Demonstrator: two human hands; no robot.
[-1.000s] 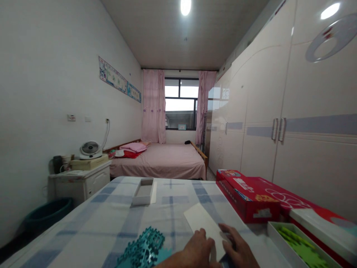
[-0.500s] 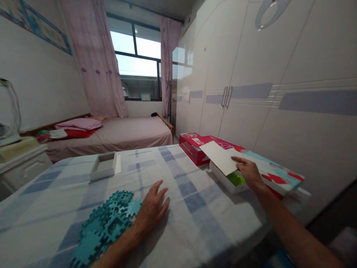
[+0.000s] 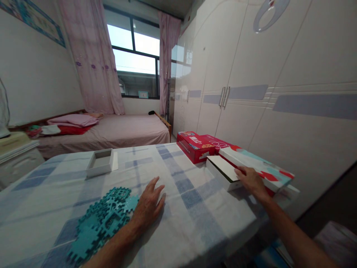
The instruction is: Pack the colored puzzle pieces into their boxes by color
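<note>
1 left hand (image 3: 150, 201): yours, fingers loosely spread, nothing seen in it, just beside the teal interlocking pieces (image 3: 90, 227).
1 right hand (image 3: 251, 181): fingertips at the near end of the white card (image 3: 223, 166); whether you pinch or press, I cannot tell.
Card's place: over the long white box (image 3: 219, 177), right side of the table (image 3: 195, 223), beside the red box (image 3: 192, 149).
Covering step: you seem to be laying the card down, nearly done.
Card edges: your next move likely calls for light, flat pressure to square them.

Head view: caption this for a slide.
Right hand touching a white card atop a white box, left hand open beside teal jigsaw-edged pieces on a checked tablecloth.
</note>
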